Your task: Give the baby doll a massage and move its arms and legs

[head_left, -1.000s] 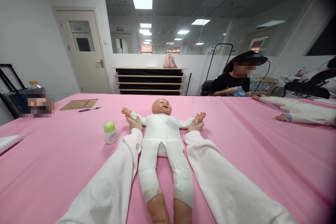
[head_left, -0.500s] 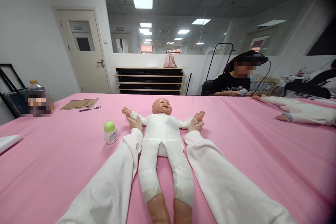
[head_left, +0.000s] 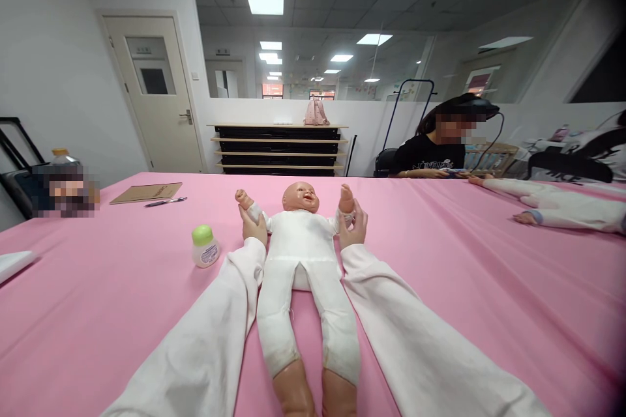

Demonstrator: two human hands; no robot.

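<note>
A baby doll in a white cloth suit lies on its back on the pink-covered table, its head away from me and its bare lower legs toward me. My left hand is closed around the doll's arm on the left side, near the wrist. On the other side my right hand grips the doll's other arm, fingers behind it and thumb in front. Both doll arms are bent upward, with the doll's hands above mine. A small white bottle with a green cap stands to the left of my left forearm.
A brown notebook and a pen lie at the back left. Another doll lies at the right, near a seated person in a black top. A white object sits at the left edge.
The doll's arms have gone from spread out sideways to raised and drawn inward, my hands moving with them. The right-hand one moved most.
</note>
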